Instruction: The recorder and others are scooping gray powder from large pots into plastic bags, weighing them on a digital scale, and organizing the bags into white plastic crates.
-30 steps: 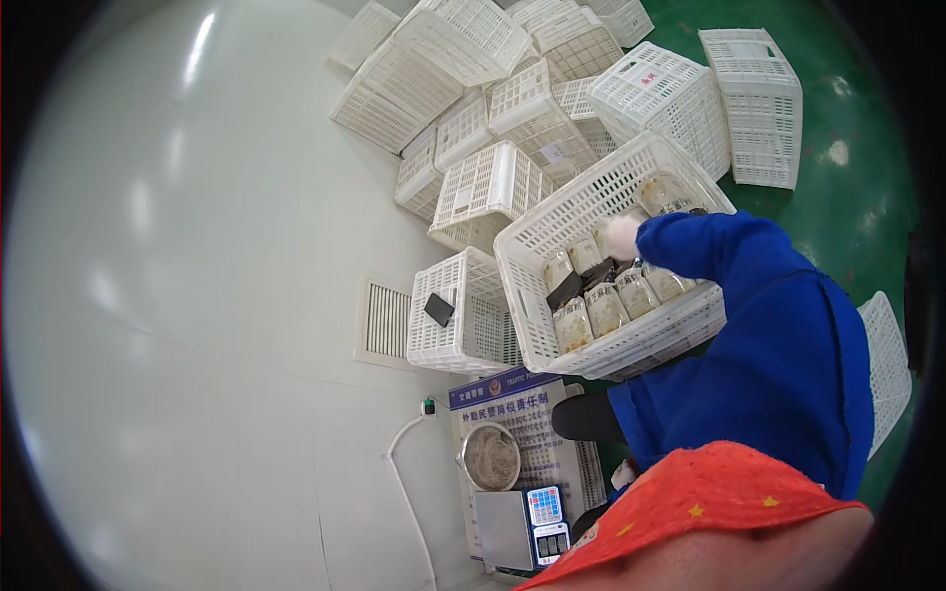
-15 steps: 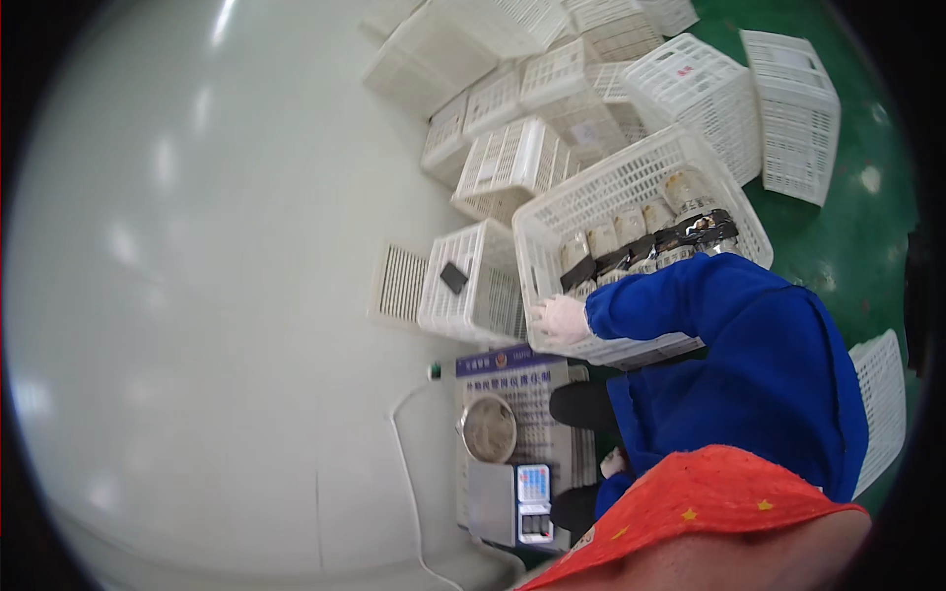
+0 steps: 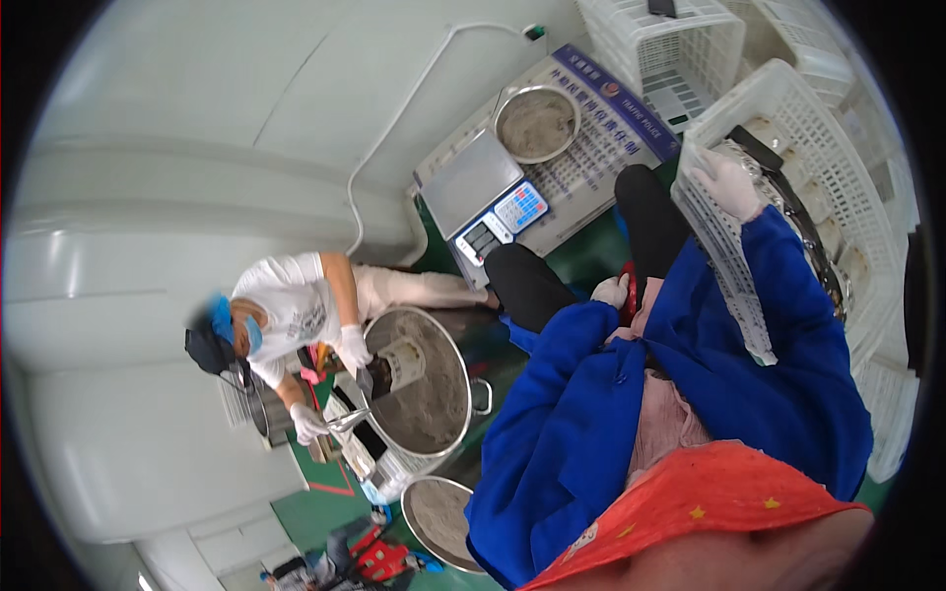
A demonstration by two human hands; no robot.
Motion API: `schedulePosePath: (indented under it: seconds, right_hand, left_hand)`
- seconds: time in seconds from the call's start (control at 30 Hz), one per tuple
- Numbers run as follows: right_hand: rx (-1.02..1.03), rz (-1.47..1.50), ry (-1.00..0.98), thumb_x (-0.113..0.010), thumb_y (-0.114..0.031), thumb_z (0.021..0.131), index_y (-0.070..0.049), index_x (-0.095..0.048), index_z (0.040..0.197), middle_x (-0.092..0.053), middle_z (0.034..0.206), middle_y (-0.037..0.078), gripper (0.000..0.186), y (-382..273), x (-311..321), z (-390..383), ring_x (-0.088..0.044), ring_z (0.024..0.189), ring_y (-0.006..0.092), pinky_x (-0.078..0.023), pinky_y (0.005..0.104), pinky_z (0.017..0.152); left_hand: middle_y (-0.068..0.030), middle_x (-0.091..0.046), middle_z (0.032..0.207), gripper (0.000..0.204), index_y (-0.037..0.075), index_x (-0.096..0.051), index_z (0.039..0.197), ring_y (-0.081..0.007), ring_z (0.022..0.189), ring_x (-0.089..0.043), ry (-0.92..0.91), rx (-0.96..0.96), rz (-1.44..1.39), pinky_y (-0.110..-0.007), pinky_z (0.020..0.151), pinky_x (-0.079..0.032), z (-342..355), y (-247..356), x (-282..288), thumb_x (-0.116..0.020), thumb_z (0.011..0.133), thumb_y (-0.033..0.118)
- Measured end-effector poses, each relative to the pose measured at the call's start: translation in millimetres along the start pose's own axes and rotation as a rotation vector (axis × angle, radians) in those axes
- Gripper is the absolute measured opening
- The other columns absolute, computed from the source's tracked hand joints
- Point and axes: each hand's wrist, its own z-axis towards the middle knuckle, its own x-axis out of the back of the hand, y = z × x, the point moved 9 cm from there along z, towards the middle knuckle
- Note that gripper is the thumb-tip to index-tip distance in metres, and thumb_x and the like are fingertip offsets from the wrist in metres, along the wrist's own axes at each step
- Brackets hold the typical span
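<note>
The person sits with bent knees in dark trousers, wearing a blue coat and a red apron with yellow stars. The right hand [image 3: 731,187], in a pale glove, is at the near end of a white crate [image 3: 726,264], on the person's right. Its fingers reach toward the rim, partly stretched; whether they grip it cannot be told. Inside the crate lie clear packs [image 3: 849,264] with dark wrapping across them, just beside that hand. The left hand [image 3: 611,291], also gloved, is low between the knees, fingers loosely curled beside a red thing [image 3: 630,294]; whether it has hold of that cannot be told.

Ahead of the knees, a printed board [image 3: 583,182] carries a scale [image 3: 475,189] and, just beside it, a metal bowl [image 3: 537,123] of greyish powder. A second white crate [image 3: 680,44] stands beyond the board's far corner.

On the left, a co-worker [image 3: 296,305] in a white shirt, cap and mask leans by a large pot [image 3: 424,419] of similar powder. One gloved hand of theirs is at a pale bag [image 3: 404,362] over the pot; the other holds a metal tool [image 3: 349,421]. A basin [image 3: 441,517] of powder sits near the pot.
</note>
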Motion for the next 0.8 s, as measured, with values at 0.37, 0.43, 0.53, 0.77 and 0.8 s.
schedulePosePath:
  seconds: [0.37,0.43,0.53,0.77,0.8]
  right_hand:
    - [-0.143,0.013,-0.114,-0.059,-0.027,0.093,-0.002,-0.059,0.121,-0.065,0.095,0.028,0.038,-11.4,-5.6,-10.0,-0.063,0.091,0.0450,-0.051,0.0480,0.077]
    - [-0.136,0.027,-0.121,-0.058,-0.027,0.094,-0.002,-0.059,0.120,-0.065,0.095,0.029,0.037,-13.5,-7.1,-11.2,-0.062,0.091,0.0454,-0.051,0.0480,0.076]
    - [-0.123,0.036,-0.096,-0.057,-0.026,0.094,-0.001,-0.060,0.119,-0.064,0.094,0.029,0.035,-15.0,-4.6,-11.9,-0.062,0.090,0.0461,-0.050,0.0481,0.075]
    - [-0.203,-0.086,-0.091,-0.058,-0.026,0.094,0.000,-0.062,0.109,-0.063,0.087,0.029,0.031,-12.4,2.1,-14.5,-0.061,0.087,0.0461,-0.049,0.0478,0.071]
    - [-0.176,-0.027,-0.055,-0.059,-0.027,0.094,0.001,-0.063,0.104,-0.063,0.085,0.029,0.031,-13.0,2.7,-12.9,-0.061,0.084,0.0459,-0.048,0.0473,0.068]
  left_hand:
    - [-0.0285,-0.056,0.129,0.080,-0.005,-0.059,0.125,-0.0373,0.126,-0.051,-0.292,0.190,-0.194,-0.041,0.108,-0.036,11.9,-41.6,-48.7,-0.030,0.093,0.063]
    - [-0.0289,-0.056,0.127,0.079,-0.005,-0.061,0.123,-0.0378,0.124,-0.052,-0.305,0.187,-0.159,-0.042,0.108,-0.037,15.3,-37.7,-46.1,-0.030,0.093,0.061]
    - [-0.0291,-0.058,0.125,0.076,-0.004,-0.064,0.118,-0.0389,0.122,-0.054,-0.328,0.174,-0.112,-0.044,0.107,-0.038,16.4,-25.9,-39.3,-0.031,0.094,0.059]
    - [-0.0276,-0.054,0.132,0.073,-0.002,-0.059,0.126,-0.0387,0.126,-0.051,-0.373,0.150,-0.105,-0.044,0.107,-0.037,12.1,-13.1,-36.7,-0.031,0.094,0.058]
    - [-0.0281,-0.053,0.133,0.072,-0.002,-0.058,0.126,-0.0391,0.126,-0.050,-0.361,0.160,-0.112,-0.045,0.107,-0.037,12.9,-12.4,-36.0,-0.031,0.094,0.056]
